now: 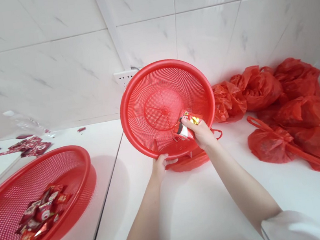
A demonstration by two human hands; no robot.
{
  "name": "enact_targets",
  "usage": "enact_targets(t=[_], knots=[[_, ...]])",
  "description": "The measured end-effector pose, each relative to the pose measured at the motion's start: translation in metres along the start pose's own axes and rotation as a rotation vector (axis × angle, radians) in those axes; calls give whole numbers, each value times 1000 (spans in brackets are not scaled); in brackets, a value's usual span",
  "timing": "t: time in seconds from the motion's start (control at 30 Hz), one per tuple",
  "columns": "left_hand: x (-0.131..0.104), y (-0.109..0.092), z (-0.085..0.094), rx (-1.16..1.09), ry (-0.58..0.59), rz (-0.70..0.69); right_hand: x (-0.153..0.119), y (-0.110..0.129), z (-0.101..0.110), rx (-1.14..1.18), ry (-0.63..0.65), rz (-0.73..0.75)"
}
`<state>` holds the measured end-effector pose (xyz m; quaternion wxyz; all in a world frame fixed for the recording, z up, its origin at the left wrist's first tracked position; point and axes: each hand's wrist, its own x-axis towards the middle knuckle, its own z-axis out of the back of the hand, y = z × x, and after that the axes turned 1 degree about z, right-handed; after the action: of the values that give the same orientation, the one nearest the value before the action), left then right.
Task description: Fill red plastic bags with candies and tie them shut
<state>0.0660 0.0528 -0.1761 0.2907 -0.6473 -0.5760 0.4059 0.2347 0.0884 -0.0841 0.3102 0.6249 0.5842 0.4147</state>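
At centre, tilted up off the white bench (pixel 208 208): one red basket (pixel 151 97). My left hand (pixel 159 167) grips its lower rim, fingers closed round the edge. My right hand (pixel 200 132), fingers closed, holds a bunch of sweets (pixel 185 126) against the mesh. Left: second basket (pixel 15 212) holding sweets. Right: heap of red bags (pixel 280 111) against the tiled wall.
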Motion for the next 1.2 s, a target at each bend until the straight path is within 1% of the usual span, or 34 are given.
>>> enact_targets(t=[0.1,0.23,0.33,0.43,0.53,0.6,0.67,0.7,0.8,0.87,0.9,0.97,1.03,1.1,1.2], knots=[[0,0,0,5,0,-2,1,-6,-1,1,10,54],[-1,-2,-1,20,-2,-13,3,-10,4,-17,-9,47],[-1,-2,-1,23,-6,-11,6,-11,7,-35,-29,71],[0,-1,0,10,-4,-15,7,-14,8,-40,-23,82],[2,-1,1,-9,-12,-21,8,-12,10,-51,-20,112],[2,-3,2,-18,-33,-40,7,-7,14,-81,-15,119],[4,-6,3,-34,-72,-84,6,2,22,-156,32,70],[5,-7,5,-45,-92,-112,5,9,27,-222,81,25],[8,-14,10,-76,-136,-193,4,28,43,-494,303,-99],[10,-17,14,-85,-159,-225,4,37,52,-705,405,-110],[11,-18,16,-86,-169,-235,4,40,55,-812,422,-108],[13,-19,20,-81,-180,-244,5,42,59,-1011,414,-125],[14,-18,21,-74,-184,-248,7,40,63,-1145,414,-168],[15,-17,22,-70,-186,-248,8,37,66,-1180,453,-208],[15,-16,22,-70,-179,-253,10,33,72,-1126,538,-245]])
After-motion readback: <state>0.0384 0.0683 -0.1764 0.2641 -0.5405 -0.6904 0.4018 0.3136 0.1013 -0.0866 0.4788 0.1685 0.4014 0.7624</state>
